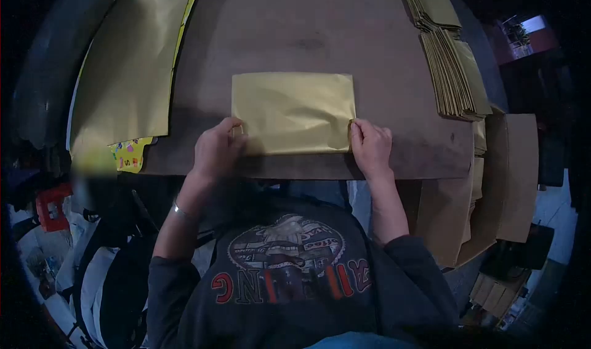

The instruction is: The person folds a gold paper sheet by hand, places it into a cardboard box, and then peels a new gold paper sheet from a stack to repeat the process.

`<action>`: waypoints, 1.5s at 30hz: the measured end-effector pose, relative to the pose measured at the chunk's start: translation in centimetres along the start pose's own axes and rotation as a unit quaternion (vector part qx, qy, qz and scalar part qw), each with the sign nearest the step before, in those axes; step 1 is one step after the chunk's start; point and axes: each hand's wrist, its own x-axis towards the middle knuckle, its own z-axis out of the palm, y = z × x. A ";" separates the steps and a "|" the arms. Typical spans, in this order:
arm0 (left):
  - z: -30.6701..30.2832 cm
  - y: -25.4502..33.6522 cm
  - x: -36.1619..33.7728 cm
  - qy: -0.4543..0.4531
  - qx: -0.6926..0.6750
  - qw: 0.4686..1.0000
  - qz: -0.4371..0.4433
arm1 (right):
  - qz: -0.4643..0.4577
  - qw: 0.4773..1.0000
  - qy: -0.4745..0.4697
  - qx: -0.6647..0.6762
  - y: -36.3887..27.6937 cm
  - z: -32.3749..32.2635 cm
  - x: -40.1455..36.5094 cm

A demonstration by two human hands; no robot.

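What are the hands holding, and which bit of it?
A sheet of gold paper: the left hand pinches its left edge and the right hand its right edge, both near the corners closest to the person.

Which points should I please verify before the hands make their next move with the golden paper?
1. Left hand at the left edge of the golden paper: ok.
2. Right hand gripping its right edge: ok.
3. Paper's surface smooth: not ok, creases show towards the right hand.
4. Paper apart from the large gold sheet on the left: ok.
5. Paper apart from the folded stack on the right: ok.
6. Paper's underside undamaged: cannot tell, hidden.
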 end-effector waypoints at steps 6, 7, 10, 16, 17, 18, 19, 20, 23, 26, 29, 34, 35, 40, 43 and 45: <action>-1.4 2.2 1.2 -0.020 0.098 0.995 0.000 | 0.016 1.000 -0.010 -0.013 -0.3 -0.1 0.3; -1.3 2.5 1.5 0.008 0.144 0.988 0.051 | 0.014 1.000 -0.012 -0.014 -0.3 0.0 0.4; 1.3 3.3 3.0 0.020 0.075 0.985 0.156 | 0.012 1.000 -0.007 -0.007 -0.2 0.0 0.5; 6.5 5.5 6.9 -0.038 0.125 0.973 0.189 | 0.031 0.999 -0.032 -0.031 -0.2 -0.1 0.5; 7.3 5.1 7.1 -0.023 0.123 0.975 0.182 | 0.028 0.999 -0.031 -0.019 -0.1 -0.2 0.5; 7.4 4.9 7.2 -0.009 0.121 0.977 0.175 | 0.021 0.999 -0.034 -0.019 0.0 -0.1 0.6; 7.5 4.7 7.2 -0.014 0.126 0.977 0.172 | 0.013 1.000 -0.022 -0.013 0.1 0.0 0.6; 7.6 4.4 7.1 -0.012 0.126 0.978 0.168 | 0.006 1.000 -0.009 -0.008 0.1 0.1 0.5; 7.6 4.5 6.9 0.000 0.153 0.975 0.162 | 0.019 0.999 -0.028 0.002 -0.5 -0.6 1.0; 7.6 4.6 6.8 -0.001 0.145 0.978 0.150 | 0.038 0.998 -0.050 -0.025 -0.7 -1.6 1.9; 7.5 4.7 6.8 -0.006 0.151 0.977 0.152 | -0.049 0.999 -0.009 0.001 -1.0 -1.2 3.6; 7.8 4.6 6.8 0.001 0.170 0.974 0.151 | -0.162 0.971 -0.155 -0.085 -4.0 1.7 5.9; 7.9 4.5 6.9 0.012 0.163 0.973 0.161 | -0.137 0.964 -0.203 -0.099 -3.9 1.7 6.3; 7.7 4.7 6.9 0.003 0.165 0.975 0.146 | -0.113 0.962 -0.230 -0.092 -1.2 1.9 7.7; 6.9 4.6 6.9 -0.026 0.172 0.978 0.114 | -0.096 0.958 -0.237 -0.131 -0.4 1.6 8.8; 6.3 3.1 7.2 -0.014 0.196 0.976 0.088 | -0.079 0.953 -0.251 -0.149 0.3 1.8 9.3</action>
